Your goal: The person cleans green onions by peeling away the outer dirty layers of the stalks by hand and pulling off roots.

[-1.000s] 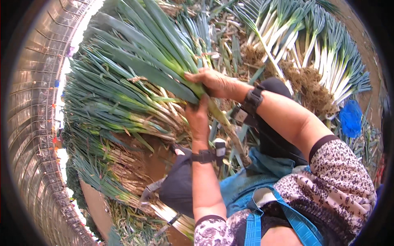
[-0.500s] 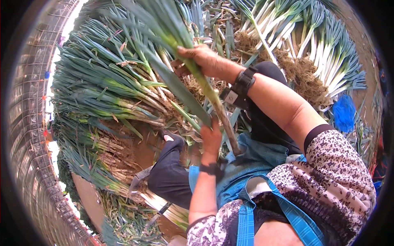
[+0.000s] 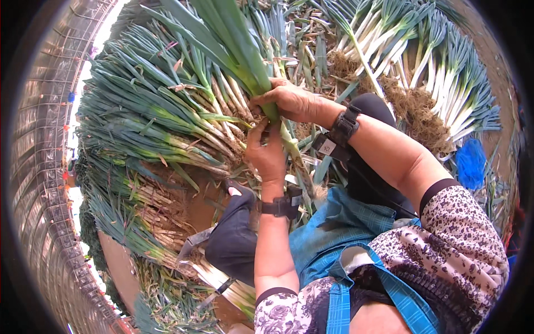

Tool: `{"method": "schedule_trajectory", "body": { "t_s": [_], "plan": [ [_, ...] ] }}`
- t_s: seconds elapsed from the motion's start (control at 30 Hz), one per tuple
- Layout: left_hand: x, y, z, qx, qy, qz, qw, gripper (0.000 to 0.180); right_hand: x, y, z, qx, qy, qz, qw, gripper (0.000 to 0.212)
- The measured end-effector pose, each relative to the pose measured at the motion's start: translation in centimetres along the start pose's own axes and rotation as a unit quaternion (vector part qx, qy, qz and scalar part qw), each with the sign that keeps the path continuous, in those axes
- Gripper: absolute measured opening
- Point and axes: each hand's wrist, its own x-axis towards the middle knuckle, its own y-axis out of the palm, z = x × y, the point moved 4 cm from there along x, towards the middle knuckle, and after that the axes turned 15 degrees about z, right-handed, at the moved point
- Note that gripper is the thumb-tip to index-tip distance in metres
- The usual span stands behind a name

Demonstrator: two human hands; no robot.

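Note:
One large leek (image 3: 257, 78) slants across the middle, green leaves up and away, its pale stem and root end down over my lap. My right hand (image 3: 295, 102) is closed round the stalk just below where the leaves fan out. Directly below it, my left hand (image 3: 266, 153) is closed with its fingertips pinched against the same stalk; what exactly lies between them is partly hidden. The blue apron (image 3: 334, 222) covers my lap under the root end.
A heap of soil-stained leeks (image 3: 161, 117) lies to the left. Cleaner white-stemmed leeks (image 3: 439, 89) with roots are fanned out at the far right, near a blue bundle of twine (image 3: 470, 164). A strapped leek bundle (image 3: 231, 286) sits by my left leg. Leaf scraps (image 3: 172, 300) litter the ground.
My left hand has risen from the lower stem to just under my right hand. The long leaf that hung down beside the stalk no longer shows there. My right hand has shifted slightly down and right.

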Motion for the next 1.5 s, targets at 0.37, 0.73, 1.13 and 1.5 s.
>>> {"method": "schedule_trajectory", "body": {
  "t_s": [0.37,0.73,1.13,1.5],
  "plan": [
    [0.3,0.7,0.3,-0.027,-0.018,-0.001,0.999,0.017,0.4,-0.8,1.0,-0.045,0.018,0.035,0.998,0.029],
    [-4.3,2.4,2.8,0.329,0.159,0.127,0.922,0.012,-0.1,-0.2,0.5,-0.423,0.091,-0.107,0.895,0.056],
    [-5.3,1.0,0.9,0.271,0.101,0.062,0.955,0.044,0.1,0.3,0.8,-0.433,0.040,-0.211,0.875,0.074],
    [-4.5,3.8,2.5,0.322,0.157,0.206,0.911,0.017,-0.8,-1.3,0.1,-0.412,0.043,-0.257,0.873,0.061]
  ]
}}
